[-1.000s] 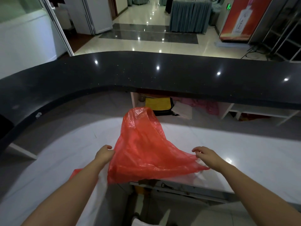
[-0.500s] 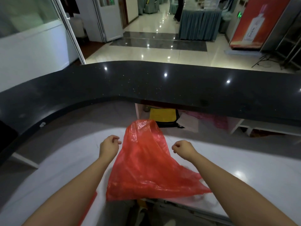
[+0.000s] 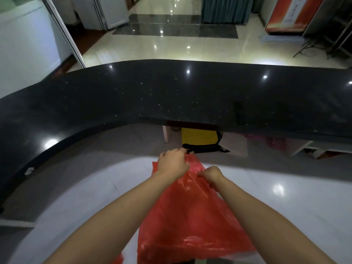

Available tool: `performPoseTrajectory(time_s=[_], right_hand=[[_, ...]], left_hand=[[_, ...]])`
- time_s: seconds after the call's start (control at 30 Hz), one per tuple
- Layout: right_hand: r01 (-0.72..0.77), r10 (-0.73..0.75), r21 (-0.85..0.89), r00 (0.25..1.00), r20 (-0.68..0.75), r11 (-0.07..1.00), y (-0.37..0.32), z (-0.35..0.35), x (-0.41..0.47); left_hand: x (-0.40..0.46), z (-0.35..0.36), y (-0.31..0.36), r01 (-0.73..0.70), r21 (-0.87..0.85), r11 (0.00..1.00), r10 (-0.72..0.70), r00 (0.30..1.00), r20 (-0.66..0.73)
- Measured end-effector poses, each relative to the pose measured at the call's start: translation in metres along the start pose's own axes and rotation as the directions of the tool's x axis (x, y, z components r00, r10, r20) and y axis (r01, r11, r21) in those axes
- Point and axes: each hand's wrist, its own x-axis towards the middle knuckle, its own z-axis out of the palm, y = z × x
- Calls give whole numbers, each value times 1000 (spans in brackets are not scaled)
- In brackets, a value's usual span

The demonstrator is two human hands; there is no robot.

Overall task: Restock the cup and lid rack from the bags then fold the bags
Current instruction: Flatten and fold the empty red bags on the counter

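A thin red plastic bag (image 3: 190, 221) lies flat on the white counter (image 3: 76, 197), running from the counter's near edge away from me. My left hand (image 3: 172, 161) grips the bag's far top end with curled fingers. My right hand (image 3: 211, 175) pinches the plastic just right of it, a little nearer to me. Both forearms lie over the bag's sides. No cup or lid rack is in view.
A raised black curved countertop (image 3: 171, 96) wraps round the far side and left. Under it sit a yellow and black bag (image 3: 200, 139) and pink items (image 3: 274, 142). A second scrap of red plastic (image 3: 118, 260) shows at the bottom edge.
Both hands moved inward and forward from the bag's lower corners to its top end, where they now hold it. The bag went from puffed up to flatter and longer.
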Motion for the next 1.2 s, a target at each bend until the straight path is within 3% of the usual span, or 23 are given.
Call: performPoseTrajectory(time_s=[0.1, 0.17, 0.23, 0.33, 0.4, 0.47, 0.5, 0.67, 0.73, 0.83, 0.9, 1.03, 1.1, 1.17, 1.2], right_hand=[[58, -57, 166, 998, -11, 984, 4, -11, 2], [26, -25, 364, 1000, -6, 931, 12, -25, 1], [-15, 27, 457, 999, -20, 889, 22, -41, 1], [9, 9, 502, 999, -34, 865, 29, -59, 1], [56, -46, 498, 998, -33, 865, 33, -67, 0], [97, -87, 492, 995, -43, 865, 37, -73, -2], [115, -108, 495, 993, -44, 861, 38, -76, -3], [157, -166, 528, 986, -31, 835, 43, -91, -5], [153, -138, 551, 988, -68, 820, 46, -99, -6], [113, -61, 612, 993, -105, 783, 53, -111, -4], [82, -37, 613, 996, -86, 786, 59, -118, -3], [42, -19, 616, 999, -44, 787, 67, -122, -4], [35, -23, 615, 999, -28, 788, 69, -125, -6], [40, -43, 610, 999, -10, 791, 70, -127, -6], [46, -54, 611, 999, -6, 791, 69, -128, -7]], left_hand=[[5, 5, -20, -51, 118, 992, 48, 999, 24], [8, 6, -32, -70, 195, 978, 54, 995, 84], [9, 8, -38, -104, 243, 964, 66, 985, 161], [6, 13, -29, -169, 200, 965, 121, 966, 230], [2, 13, -11, -268, 82, 960, 258, 960, 112], [-2, 11, 13, -437, 13, 900, 436, 897, -65], [-3, 11, 26, -483, 23, 875, 483, 872, -84], [-17, 25, 73, -416, 134, 899, 393, 903, 173], [-25, 32, 76, -559, 186, 808, 523, 826, 208], [-38, 44, 69, -783, 211, 585, 711, 620, 332], [-45, 48, 65, -814, 174, 554, 755, 580, 306], [-49, 49, 75, -745, 167, 646, 764, 634, -123], [-45, 46, 91, -629, 173, 758, 648, 755, -97], [-41, 45, 108, -419, 121, 900, 414, 908, 64], [-37, 46, 115, -307, 86, 948, 296, 948, 119]])
